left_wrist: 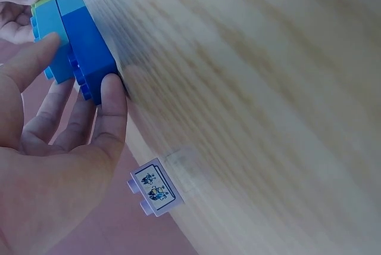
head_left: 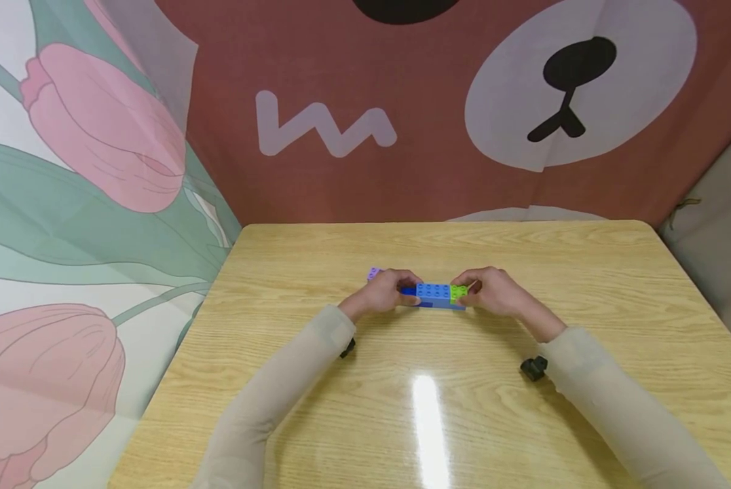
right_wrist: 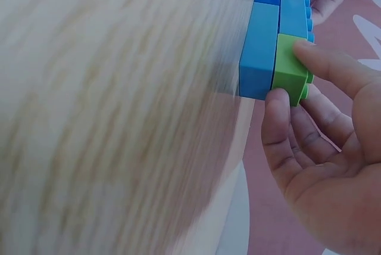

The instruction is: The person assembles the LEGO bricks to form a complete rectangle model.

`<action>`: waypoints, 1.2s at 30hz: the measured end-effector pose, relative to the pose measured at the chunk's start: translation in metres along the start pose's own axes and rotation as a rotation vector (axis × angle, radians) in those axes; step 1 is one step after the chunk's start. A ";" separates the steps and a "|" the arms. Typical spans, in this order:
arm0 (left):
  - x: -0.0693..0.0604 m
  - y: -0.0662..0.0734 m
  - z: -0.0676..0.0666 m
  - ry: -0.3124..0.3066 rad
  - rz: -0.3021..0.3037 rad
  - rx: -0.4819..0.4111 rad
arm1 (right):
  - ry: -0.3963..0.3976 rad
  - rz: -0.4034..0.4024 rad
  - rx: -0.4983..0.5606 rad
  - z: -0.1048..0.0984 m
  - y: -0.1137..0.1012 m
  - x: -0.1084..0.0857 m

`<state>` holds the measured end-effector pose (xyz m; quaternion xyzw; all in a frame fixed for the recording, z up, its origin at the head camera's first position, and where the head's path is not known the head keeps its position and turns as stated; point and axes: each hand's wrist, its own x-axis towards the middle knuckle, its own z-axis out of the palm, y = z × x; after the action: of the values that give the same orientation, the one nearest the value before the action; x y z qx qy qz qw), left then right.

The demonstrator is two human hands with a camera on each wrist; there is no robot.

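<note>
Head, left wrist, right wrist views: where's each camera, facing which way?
Head: on the person's head, forward and down over the light wood-grain table; left hand, right hand, both beige sleeves show.
Left wrist: on that wrist, facing the dark-blue studded plastic brick; left hand close up, part of right.
Right wrist: on that wrist, facing the small green studded plastic brick; right hand close up, part of left.
Both wrist views share green and dark-blue bricks.

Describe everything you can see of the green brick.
The green brick is small, bright lime, boxy and plastic-looking, with round studs on top. It sits level, studs up, at the right end of the upper row, over the lower light blue brick and end-on to the upper light blue brick. The right hand's grip pinches it. Whether it is fully pressed down, I can't tell.
</note>
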<state>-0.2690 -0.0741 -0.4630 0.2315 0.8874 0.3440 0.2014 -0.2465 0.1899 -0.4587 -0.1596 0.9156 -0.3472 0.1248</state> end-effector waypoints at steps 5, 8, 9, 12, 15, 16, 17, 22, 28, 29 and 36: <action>0.001 0.000 0.001 0.003 -0.013 -0.006 | -0.007 0.011 0.008 0.001 -0.001 -0.001; 0.001 -0.001 0.002 0.011 -0.025 -0.008 | -0.014 0.013 0.006 0.001 -0.001 -0.001; 0.001 -0.001 0.002 0.012 -0.027 -0.006 | -0.018 0.010 0.006 0.000 0.000 -0.001; 0.000 0.000 0.002 0.015 -0.031 -0.006 | -0.020 0.005 0.003 0.001 0.001 -0.001; -0.001 0.001 0.000 0.014 -0.020 -0.015 | -0.018 -0.001 0.002 0.001 0.002 -0.001; -0.002 0.001 -0.001 0.017 -0.016 -0.016 | -0.018 -0.002 0.003 0.001 0.002 -0.001; -0.003 0.001 -0.002 0.019 -0.015 -0.015 | -0.017 -0.002 0.002 0.001 0.002 -0.001; -0.005 -0.002 -0.007 0.051 -0.015 0.000 | -0.021 -0.006 0.000 0.000 0.002 -0.001; -0.007 -0.006 -0.016 0.094 -0.025 -0.045 | -0.027 -0.006 -0.002 0.001 0.002 -0.002; -0.007 -0.007 -0.017 0.103 -0.025 -0.048 | -0.027 -0.006 -0.002 0.001 0.002 -0.002; -0.007 -0.017 -0.028 0.206 -0.028 -0.032 | -0.031 -0.015 -0.003 0.000 0.002 -0.004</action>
<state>-0.2826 -0.1035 -0.4539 0.1793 0.9010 0.3771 0.1176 -0.2434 0.1923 -0.4596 -0.1723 0.9129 -0.3442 0.1361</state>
